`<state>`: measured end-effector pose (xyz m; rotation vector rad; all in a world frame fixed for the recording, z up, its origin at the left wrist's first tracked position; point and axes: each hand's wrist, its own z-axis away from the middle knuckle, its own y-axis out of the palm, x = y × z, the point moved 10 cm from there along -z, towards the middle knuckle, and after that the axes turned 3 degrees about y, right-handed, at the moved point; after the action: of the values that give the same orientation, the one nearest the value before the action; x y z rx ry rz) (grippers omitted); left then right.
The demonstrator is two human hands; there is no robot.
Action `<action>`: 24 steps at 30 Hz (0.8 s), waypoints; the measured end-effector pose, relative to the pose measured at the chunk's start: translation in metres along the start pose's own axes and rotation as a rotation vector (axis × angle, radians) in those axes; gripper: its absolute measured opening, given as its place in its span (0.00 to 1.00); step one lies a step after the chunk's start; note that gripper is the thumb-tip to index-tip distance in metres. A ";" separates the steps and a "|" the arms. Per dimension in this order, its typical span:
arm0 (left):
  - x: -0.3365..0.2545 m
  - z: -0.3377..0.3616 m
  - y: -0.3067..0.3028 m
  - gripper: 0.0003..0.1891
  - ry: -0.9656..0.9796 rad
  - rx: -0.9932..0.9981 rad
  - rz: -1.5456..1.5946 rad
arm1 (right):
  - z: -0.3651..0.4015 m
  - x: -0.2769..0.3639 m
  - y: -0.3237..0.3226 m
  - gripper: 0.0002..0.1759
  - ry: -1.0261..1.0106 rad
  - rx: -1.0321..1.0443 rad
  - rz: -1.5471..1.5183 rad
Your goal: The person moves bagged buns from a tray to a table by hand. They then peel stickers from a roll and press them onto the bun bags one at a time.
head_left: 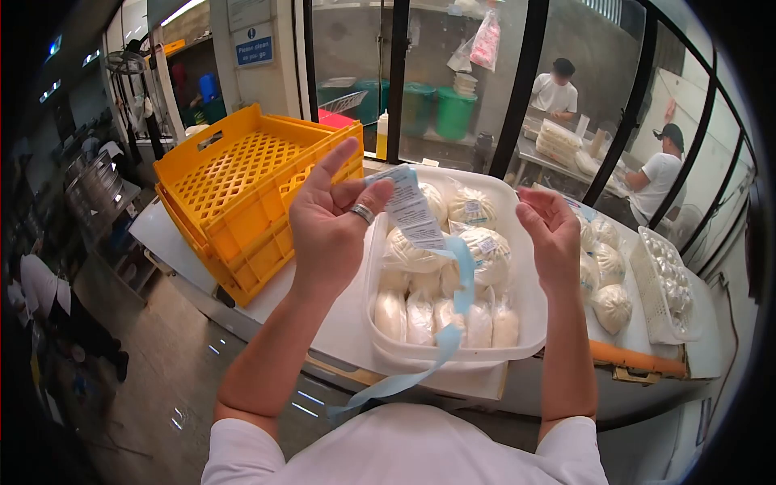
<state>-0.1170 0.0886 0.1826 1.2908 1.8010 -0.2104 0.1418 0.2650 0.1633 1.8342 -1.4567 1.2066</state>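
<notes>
The fingers point(373, 196) of the left hand point(327, 234) were clamped on the label strip point(411, 212), which was held above the white tub point(453, 356). The strip's blue backing tail point(463, 279) hung down past the tub's front rim. The right hand point(551, 234) was raised beside the strip, its fingers apart and gripping nothing. The tub held bagged buns point(489, 252) and stood on the worktop point(166, 230). Yellow crates point(242, 186) stood to its left and loose buns point(612, 305) lay to its right.

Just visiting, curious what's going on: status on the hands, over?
Left hand pinching label strip, blue backing tape dangling. Right hand open, empty. White tub of bagged buns underneath; nothing between right hand and strip.
</notes>
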 end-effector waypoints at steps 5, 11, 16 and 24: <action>0.006 0.016 0.024 0.34 -0.065 0.039 0.037 | 0.045 0.082 0.096 0.24 -0.177 0.223 -0.247; 0.027 0.029 0.013 0.29 -0.153 0.009 0.080 | 0.044 0.080 0.109 0.22 -0.248 0.211 -0.020; 0.033 0.036 0.013 0.28 -0.164 0.003 -0.006 | 0.046 0.078 0.116 0.16 -0.436 0.262 0.088; 0.060 0.037 0.013 0.32 -0.336 -0.012 0.112 | 0.059 0.092 0.108 0.12 -0.756 0.106 0.349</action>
<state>-0.0898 0.1132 0.1211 1.2601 1.4405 -0.3329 0.0620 0.1387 0.1997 2.3155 -2.2221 0.7523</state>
